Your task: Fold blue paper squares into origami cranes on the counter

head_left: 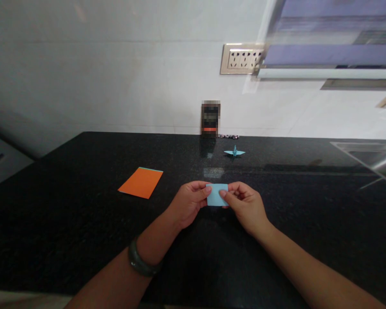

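Observation:
A small light-blue piece of folded paper [216, 198] is pinched between both hands, just above the dark countertop. My left hand [189, 200] grips its left edge, thumb on the front face. On the right edge, my right hand [247, 205] holds it with the thumb pressed flat on the face and the fingers behind. The fingers behind the paper are partly hidden. Farther back stands a blue paper crane [234, 152] with its wings spread. To the left lies a stack of square paper [141, 183], orange on top with a blue edge showing beneath.
A phone-like upright object [210, 119], pixelated, leans against the white wall, with a beaded string [230, 137] beside it. A metal sink [369, 156] is set into the black countertop [83, 231] at the right. A socket panel [242, 59] is on the wall.

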The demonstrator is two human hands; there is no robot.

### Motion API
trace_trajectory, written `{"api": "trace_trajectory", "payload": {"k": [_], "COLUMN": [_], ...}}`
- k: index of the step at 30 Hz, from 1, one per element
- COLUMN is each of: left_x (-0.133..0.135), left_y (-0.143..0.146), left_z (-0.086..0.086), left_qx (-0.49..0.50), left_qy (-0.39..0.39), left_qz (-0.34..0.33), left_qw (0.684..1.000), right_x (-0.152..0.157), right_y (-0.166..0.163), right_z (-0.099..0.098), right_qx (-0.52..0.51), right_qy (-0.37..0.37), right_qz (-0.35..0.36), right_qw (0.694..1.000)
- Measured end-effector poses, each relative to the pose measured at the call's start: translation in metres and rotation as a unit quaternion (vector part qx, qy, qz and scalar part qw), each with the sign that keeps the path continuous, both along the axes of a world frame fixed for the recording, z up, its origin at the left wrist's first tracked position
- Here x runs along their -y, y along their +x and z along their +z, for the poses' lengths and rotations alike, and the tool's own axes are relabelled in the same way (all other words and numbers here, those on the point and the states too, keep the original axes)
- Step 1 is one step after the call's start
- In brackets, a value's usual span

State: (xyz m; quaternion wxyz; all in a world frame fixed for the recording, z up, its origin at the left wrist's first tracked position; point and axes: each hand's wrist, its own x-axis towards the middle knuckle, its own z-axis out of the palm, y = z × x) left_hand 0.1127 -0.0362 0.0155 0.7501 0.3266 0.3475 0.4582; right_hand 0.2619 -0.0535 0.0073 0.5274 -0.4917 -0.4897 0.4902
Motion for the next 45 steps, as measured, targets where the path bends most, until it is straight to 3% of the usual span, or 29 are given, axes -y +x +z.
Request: {"api": "trace_trajectory", "payload": {"k": [4,8,13,17,28,34,38,42,45], "left_x": [0.0,0.0,-0.001,-0.001,-0.001,0.001,0.001,0.0,0.001], "left_y": [0.0,-0.001,-0.001,-0.001,-0.002,0.001,0.002,0.003,0.005], "left_z": [0.002,0.001,0.0,0.001,0.001,-0.002,-0.003,-0.003,-0.003], "left_qx": [-0.015,-0.045,-0.068,-0.076,-0.062,-0.09,-0.115,-0.14,-0.156], "left_qy": [-0.005,0.013,0.013,0.006,-0.029,-0.019,-0.014,0.006,0.012], "left_qz": [-0.012,-0.006,-0.006,-0.011,-0.02,0.019,0.046,0.06,0.067], "left_qw": [1.0,0.999,0.998,0.997,0.997,0.996,0.992,0.988,0.985], "right_x": [0.002,0.001,-0.003,-0.007,-0.007,-0.006,-0.004,-0.003,-0.005], "right_y": [0.001,0.007,0.019,0.026,0.025,0.021,0.015,0.007,0.004], "right_z": [-0.002,-0.002,0.001,0.002,0.001,0.006,0.008,0.0,-0.005], "right_qx": [0.042,0.178,0.269,0.313,0.327,0.346,0.282,0.177,0.16], "right_qy": [0.052,0.178,0.33,0.375,0.342,0.32,0.269,0.096,0.032], "right_qz": [-0.028,-0.024,0.08,0.15,0.18,0.198,0.187,0.099,0.108], "right_qw": [0.997,0.967,0.901,0.859,0.863,0.859,0.901,0.975,0.981]}}
